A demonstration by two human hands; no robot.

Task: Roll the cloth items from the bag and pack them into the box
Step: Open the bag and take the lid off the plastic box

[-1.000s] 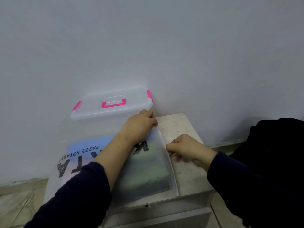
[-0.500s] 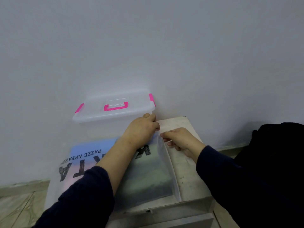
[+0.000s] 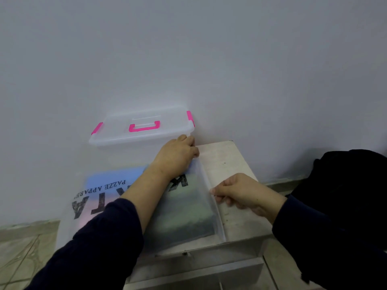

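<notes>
A frosted plastic bag (image 3: pixel 188 218) with black lettering lies flat on a small white table (image 3: pixel 228 162). Dark and green cloth (image 3: pixel 194 222) shows through it. My left hand (image 3: pixel 176 158) holds down the bag's far right corner, fingers curled over the edge. My right hand (image 3: pixel 236 193) pinches the bag's right edge about halfway along its length. Behind the bag, against the wall, stands a clear plastic box (image 3: pixel 134 135) with its lid on, pink latches and a pink handle.
A grey wall rises straight behind the table. A black cloth mass (image 3: pixel 343 185) sits at the right. The table's front edge has a metal frame (image 3: pixel 199 260). Tiled floor (image 3: pixel 23 254) shows at the lower left.
My right hand has slid from the bag's far corner back along the right edge toward me. My left hand stays on the far corner.
</notes>
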